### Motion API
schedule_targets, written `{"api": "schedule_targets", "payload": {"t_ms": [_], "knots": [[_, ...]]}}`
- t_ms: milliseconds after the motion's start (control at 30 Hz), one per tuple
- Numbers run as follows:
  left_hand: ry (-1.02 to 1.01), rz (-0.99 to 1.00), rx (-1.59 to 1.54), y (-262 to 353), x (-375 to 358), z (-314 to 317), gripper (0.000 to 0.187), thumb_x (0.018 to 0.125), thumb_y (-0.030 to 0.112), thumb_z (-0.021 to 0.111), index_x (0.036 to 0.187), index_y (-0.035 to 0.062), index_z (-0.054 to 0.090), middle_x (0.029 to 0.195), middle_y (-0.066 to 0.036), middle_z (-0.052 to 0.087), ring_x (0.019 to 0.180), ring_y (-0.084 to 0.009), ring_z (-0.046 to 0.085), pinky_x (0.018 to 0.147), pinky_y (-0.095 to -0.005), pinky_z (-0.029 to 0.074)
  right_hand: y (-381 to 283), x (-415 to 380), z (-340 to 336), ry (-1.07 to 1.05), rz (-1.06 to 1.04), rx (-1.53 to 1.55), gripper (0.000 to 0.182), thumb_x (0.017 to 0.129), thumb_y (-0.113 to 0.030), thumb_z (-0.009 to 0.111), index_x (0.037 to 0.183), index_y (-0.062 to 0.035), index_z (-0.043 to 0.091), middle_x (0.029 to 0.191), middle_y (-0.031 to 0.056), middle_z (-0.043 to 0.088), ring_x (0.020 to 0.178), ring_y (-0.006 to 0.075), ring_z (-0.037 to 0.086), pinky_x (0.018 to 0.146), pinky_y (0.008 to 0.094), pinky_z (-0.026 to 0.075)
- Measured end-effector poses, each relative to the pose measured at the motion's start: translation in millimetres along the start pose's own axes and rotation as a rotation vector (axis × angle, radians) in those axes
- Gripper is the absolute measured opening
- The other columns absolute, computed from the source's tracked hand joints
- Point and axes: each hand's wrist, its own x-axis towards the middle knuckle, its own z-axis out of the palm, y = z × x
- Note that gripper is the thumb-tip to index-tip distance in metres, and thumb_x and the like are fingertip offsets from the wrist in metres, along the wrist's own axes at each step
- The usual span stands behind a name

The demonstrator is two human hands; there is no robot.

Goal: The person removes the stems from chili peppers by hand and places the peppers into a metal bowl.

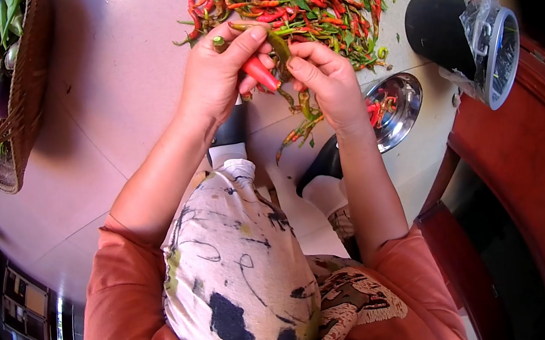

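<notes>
1. Your left hand (228,66) holds a red chili (260,73) and pinches a green chili (280,48); your right hand (326,80) pinches its lower end.
2. The chili pile (306,4) lies just beyond.
3. Floor (115,74) opens toward the wicker basket (19,100); the steel bowl (408,100) edges your right forearm.

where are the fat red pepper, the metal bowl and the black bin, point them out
Red pepper (261,74): head view, on its red body.
Metal bowl (408,109): head view, on the bare shiny inside.
Black bin (435,30): head view, on its dark side wall.
</notes>
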Motion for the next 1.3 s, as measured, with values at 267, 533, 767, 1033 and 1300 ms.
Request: {"api": "schedule_targets", "payload": {"t_ms": [267, 533, 767, 1033, 1300], "knots": [[0.031, -0.01, 0.055, -6.7, -0.5, -0.3, 0.019, 0.088, 0.018, 0.057, 0.095, 0.0008, 0.058, 0.068, -0.005, 0.058, 0.044, -0.0064, 0.046, 0.035, -0.0178, 0.031, -7.5, -5.2, 5.3, 0.077, 0.09, -0.113, 0.01, 0.082, -0.005, 0.06, 0.09, -0.0007, 0.062, 0.072, -0.0053, 0.054, 0.061, 0.0014, 0.044, 0.055, 0.0165, 0.035], [0.091, -0.053, 0.079, -14.7, -3.9, 16.2, 0.016, 0.086, 0.019, 0.059, 0.086, 0.0025, 0.058, 0.064, -0.003, 0.057, 0.04, -0.0055, 0.043, 0.035, -0.0184, 0.031, 14.0, -9.7, 11.9, 0.33, -0.108, -0.4, 0.007, 0.076, -0.004, 0.059, 0.08, 0.0008, 0.06, 0.067, -0.005, 0.053, 0.057, 0.0005, 0.042, 0.05, 0.0177, 0.035], [0.076, 0.083, -0.116, -20.9, 3.8, 13.1, 0.018, 0.088, 0.017, 0.056, 0.096, 0.001, 0.057, 0.071, -0.006, 0.058, 0.046, -0.0073, 0.043, 0.039, -0.0187, 0.033, 42.1, -19.2, 5.4, 0.554, -0.025, 0.167, 0.006, 0.082, -0.005, 0.053, 0.083, -0.0016, 0.057, 0.071, 0.0008, 0.055, 0.055, 0.003, 0.042, 0.047, 0.0189, 0.035], [-0.073, -0.053, -0.356, -17.9, 7.0, -8.1, 0.024, 0.089, 0.022, 0.054, 0.102, 0.0022, 0.054, 0.074, -0.01, 0.059, 0.047, -0.0077, 0.041, 0.041, -0.0185, 0.032, 9.6, -23.9, -2.4, 0.293, 0.005, 0.436, 0.013, 0.085, -0.002, 0.045, 0.091, -0.0002, 0.056, 0.081, 0.0076, 0.057, 0.058, 0.0079, 0.046, 0.05, 0.0207, 0.038], [-0.122, -0.036, -0.154, -18.2, 7.9, 2.8, 0.021, 0.091, 0.021, 0.052, 0.103, 0.0045, 0.053, 0.077, -0.008, 0.058, 0.058, -0.0081, 0.05, 0.043, -0.017, 0.034, 0.9, -15.1, 2.6, 0.177, -0.049, -0.204, 0.013, 0.08, -0.008, 0.063, 0.09, 0.0001, 0.06, 0.076, 0.0006, 0.058, 0.064, 0.005, 0.05, 0.057, 0.019, 0.041]]}}
